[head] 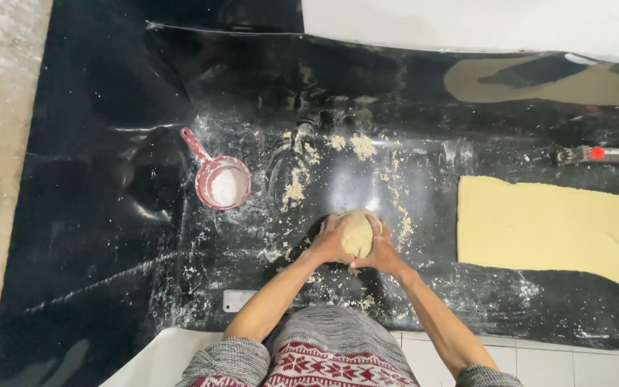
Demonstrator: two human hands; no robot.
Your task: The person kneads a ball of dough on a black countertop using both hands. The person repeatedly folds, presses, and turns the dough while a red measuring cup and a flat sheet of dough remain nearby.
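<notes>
Two hands: left hand [329, 242] and right hand [383, 252] cup one dough ball [358, 231] from opposite sides, the fingers [335, 228] curled and pressed to it, grasping the ball between both palms.
Dough ball: one, pale and rounded, sitting on the worktop [109, 236] between the palms, straight ahead of the person's body.
Step in hand: looks like shaping or kneading the ball. To do it well, I judge the palms should press evenly from both sides, the ball should turn a little with each squeeze, and it should stay on the floured patch so it does not stick.
Grip advice: fingers wrapped low around the ball's sides rather than digging into its top would likely keep the surface smooth.
Risk: dough is soft; uneven pressure could flatten or tear it.
Flour cup: one, red and white with a long handle [221, 183], white powder inside, off to the left of the left fingers and a bit beyond them, apart from the ball.
Rolled sheet: one flat pale dough sheet [553, 226], well to the right of the right fingers.
Tool with red knob: one [600, 154], beyond the sheet, far right.
Crumbs: many, scattered just beyond the fingers [356, 147].
White card: one small piece [238, 299] near the left forearm.
</notes>
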